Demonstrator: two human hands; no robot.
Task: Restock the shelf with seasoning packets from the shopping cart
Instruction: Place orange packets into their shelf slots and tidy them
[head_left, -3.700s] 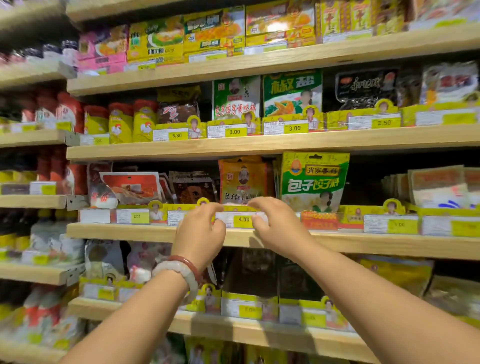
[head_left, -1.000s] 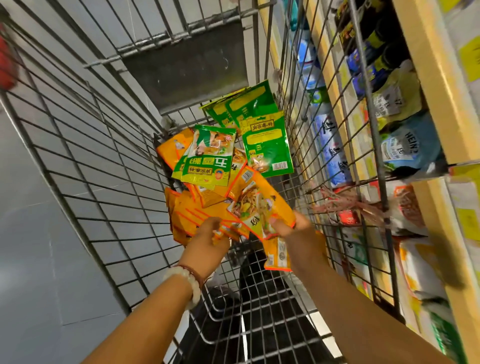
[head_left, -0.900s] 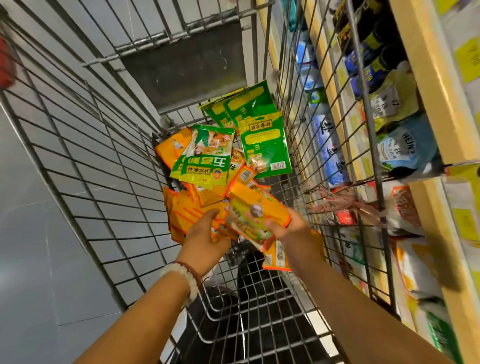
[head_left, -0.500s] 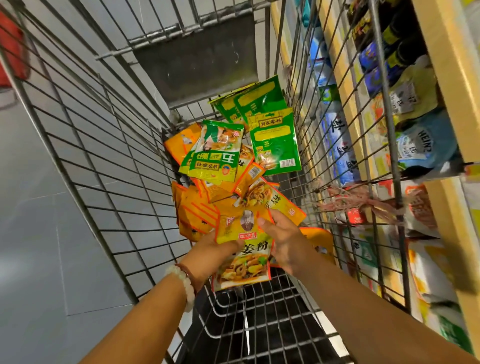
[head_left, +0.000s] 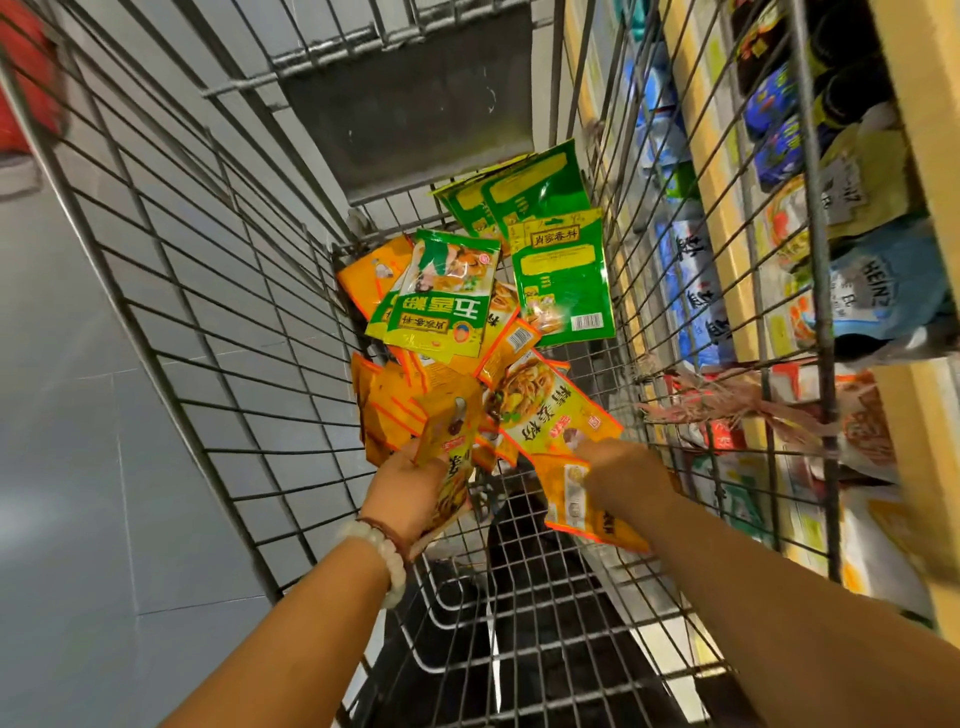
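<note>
I look down into a wire shopping cart (head_left: 218, 291). A heap of seasoning packets lies at its far end: green packets (head_left: 563, 280), a green-and-yellow packet (head_left: 441, 312) and several orange ones (head_left: 384, 410). My left hand (head_left: 410, 493) grips an orange packet (head_left: 452, 436) standing on edge. My right hand (head_left: 623, 467) grips the near edge of a yellow-orange packet with a noodle picture (head_left: 550, 410). Another orange packet (head_left: 587, 514) lies under my right wrist.
The cart's grey fold-down flap (head_left: 410, 104) stands at the far end. Wooden shelves (head_left: 919, 171) with sauce pouches and blue bags run close along the cart's right side. Grey floor tiles (head_left: 67, 467) are on the left. A red object (head_left: 26, 78) sits at the upper left.
I turned from the shelf down to the cart. My left hand took the orange packet and turned it on edge; my right hand let it go and moved right onto the noodle-picture packet.
</note>
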